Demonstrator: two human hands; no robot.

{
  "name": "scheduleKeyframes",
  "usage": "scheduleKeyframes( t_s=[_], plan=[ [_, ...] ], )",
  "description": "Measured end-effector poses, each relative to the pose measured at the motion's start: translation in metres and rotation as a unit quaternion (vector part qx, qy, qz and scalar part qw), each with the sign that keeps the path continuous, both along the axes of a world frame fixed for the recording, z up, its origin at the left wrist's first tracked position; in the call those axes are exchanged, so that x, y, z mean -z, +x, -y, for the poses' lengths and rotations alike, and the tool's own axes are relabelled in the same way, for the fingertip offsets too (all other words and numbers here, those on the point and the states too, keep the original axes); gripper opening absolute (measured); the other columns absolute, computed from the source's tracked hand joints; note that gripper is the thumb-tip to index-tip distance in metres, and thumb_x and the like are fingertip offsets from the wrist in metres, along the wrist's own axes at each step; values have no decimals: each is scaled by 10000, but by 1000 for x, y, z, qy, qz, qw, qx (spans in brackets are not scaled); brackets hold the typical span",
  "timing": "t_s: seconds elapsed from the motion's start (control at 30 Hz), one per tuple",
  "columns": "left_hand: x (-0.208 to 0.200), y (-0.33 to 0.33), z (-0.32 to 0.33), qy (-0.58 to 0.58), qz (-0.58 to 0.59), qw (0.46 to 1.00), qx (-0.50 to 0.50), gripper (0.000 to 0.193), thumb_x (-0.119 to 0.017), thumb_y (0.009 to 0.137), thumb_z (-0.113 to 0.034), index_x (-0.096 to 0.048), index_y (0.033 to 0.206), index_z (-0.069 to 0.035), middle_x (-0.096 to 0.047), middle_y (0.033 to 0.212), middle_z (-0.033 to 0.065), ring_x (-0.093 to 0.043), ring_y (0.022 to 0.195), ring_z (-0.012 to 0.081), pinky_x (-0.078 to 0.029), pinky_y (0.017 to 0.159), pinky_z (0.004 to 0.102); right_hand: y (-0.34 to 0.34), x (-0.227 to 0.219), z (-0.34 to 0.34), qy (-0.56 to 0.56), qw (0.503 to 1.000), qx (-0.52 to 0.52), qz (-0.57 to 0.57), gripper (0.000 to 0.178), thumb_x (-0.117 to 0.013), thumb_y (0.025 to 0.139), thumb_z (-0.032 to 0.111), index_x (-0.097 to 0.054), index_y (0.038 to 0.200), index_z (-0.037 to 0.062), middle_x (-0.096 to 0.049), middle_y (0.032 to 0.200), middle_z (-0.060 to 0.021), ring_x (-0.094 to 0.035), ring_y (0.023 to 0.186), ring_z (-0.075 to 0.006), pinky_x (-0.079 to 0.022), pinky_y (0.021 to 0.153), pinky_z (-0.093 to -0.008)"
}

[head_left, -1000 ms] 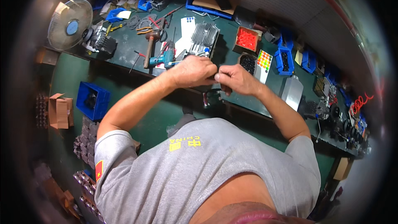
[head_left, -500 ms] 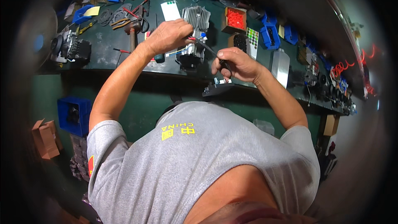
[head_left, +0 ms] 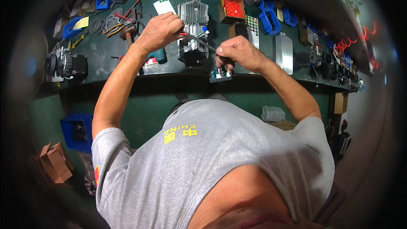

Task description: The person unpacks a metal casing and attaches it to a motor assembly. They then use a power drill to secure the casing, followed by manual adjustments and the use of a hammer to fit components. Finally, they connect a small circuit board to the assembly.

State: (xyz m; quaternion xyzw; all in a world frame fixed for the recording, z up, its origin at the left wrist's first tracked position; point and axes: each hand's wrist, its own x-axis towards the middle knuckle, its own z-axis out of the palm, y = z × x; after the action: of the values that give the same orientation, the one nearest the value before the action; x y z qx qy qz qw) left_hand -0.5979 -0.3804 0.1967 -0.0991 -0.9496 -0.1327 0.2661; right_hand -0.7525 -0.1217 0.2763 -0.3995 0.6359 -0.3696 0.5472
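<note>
Left hand [head_left: 159, 32] grips a red-handled tool [head_left: 196, 40], fingers wrapped around it; right hand [head_left: 237, 53] pinches its tip above a small green part [head_left: 220, 75] at the tabletop [head_left: 106, 65] near edge; a box [head_left: 232, 9] holds red pieces.

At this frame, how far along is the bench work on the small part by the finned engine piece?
Done: nothing looks finished. In hand: the left hand grips a red-handled tool whose shaft runs to the right hand, which pinches a small dark part at the bench edge. Left: the finned engine block sits untouched behind them; how the part ends up cannot be told.
</note>
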Motion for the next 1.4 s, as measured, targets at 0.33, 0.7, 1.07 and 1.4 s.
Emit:
scheduleKeyframes(
  t_s=[0.33, 0.7, 1.07, 1.4],
  plan=[
    [11, -1, -5, 20, 44, 997, -53, 328, -843, 729, -95, -564, 894, -47, -584, 860, 90, -584, 816, 289, -492, 697, 399, -18, 0, 0, 36, 993, -9, 112, 358, -557, 1028, 285, -689, 1020, -47, -698, 739, -92, -552, 540, -77, -439, 492, -208],
    [-9, -20, -17, -33, 14, 999, -29, 301, -823, 737, -164, -556, 849, -80, -553, 810, 73, -576, 781, 267, -494, 695, 384, -38, -13, -15, 41, 992, -62, 103, 396, -499, 1041, 316, -653, 820, 26, -693, 771, -76, -595, 578, -90, -502, 584, -247],
    [0, 0, -1, 9, 69, 987, -143, 278, -791, 772, -87, -587, 950, -25, -584, 900, 112, -604, 871, 311, -506, 756, 413, -61, -10, -47, 29, 981, 18, 192, 328, -528, 1021, 228, -713, 882, -6, -742, 958, -156, -611, 682, -65, -542, 699, -241],
    [-20, 2, -116, 220, -49, 971, -82, 824, -873, 719, -223, -509, 1424, 0, -535, 1422, 194, -509, 1332, 361, -401, 1133, 438, -36, 54, -21, -105, 882, 191, 417, 299, -526, 1072, 206, -652, 1157, -51, -716, 1097, -153, -708, 1012, -219, -589, 935, -372]
  ],
)
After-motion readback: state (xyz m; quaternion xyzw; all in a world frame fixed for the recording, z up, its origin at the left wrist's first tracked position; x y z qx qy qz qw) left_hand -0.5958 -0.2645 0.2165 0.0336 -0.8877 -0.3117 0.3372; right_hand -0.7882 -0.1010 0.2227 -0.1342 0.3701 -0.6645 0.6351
